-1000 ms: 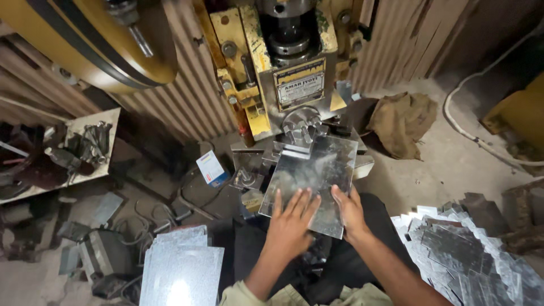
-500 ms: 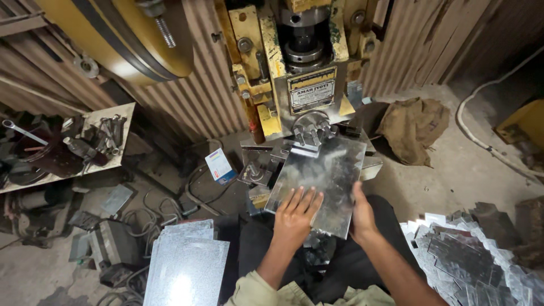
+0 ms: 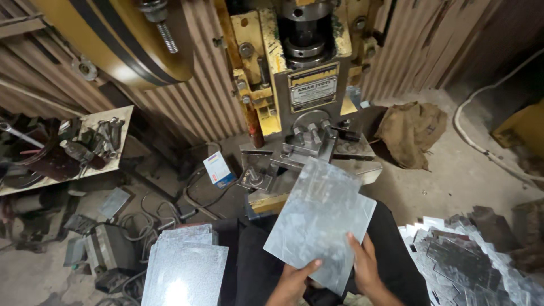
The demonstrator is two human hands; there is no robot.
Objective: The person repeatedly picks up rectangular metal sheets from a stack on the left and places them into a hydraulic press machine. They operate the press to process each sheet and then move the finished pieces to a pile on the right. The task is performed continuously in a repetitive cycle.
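I see the left hand [image 3: 294, 281] and the right hand [image 3: 366, 265] both clamped on the near edge of a galvanized metal sheet [image 3: 320, 220], tilted just below the yellow press machine [image 3: 306, 85] at 12 o'clock. A stack of sheets [image 3: 184, 266] lies at 8 o'clock, cut pieces [image 3: 470, 260] at 4 o'clock

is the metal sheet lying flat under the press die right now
No, both hands, left hand and right hand, hold the metal sheet tilted, in front of the press.
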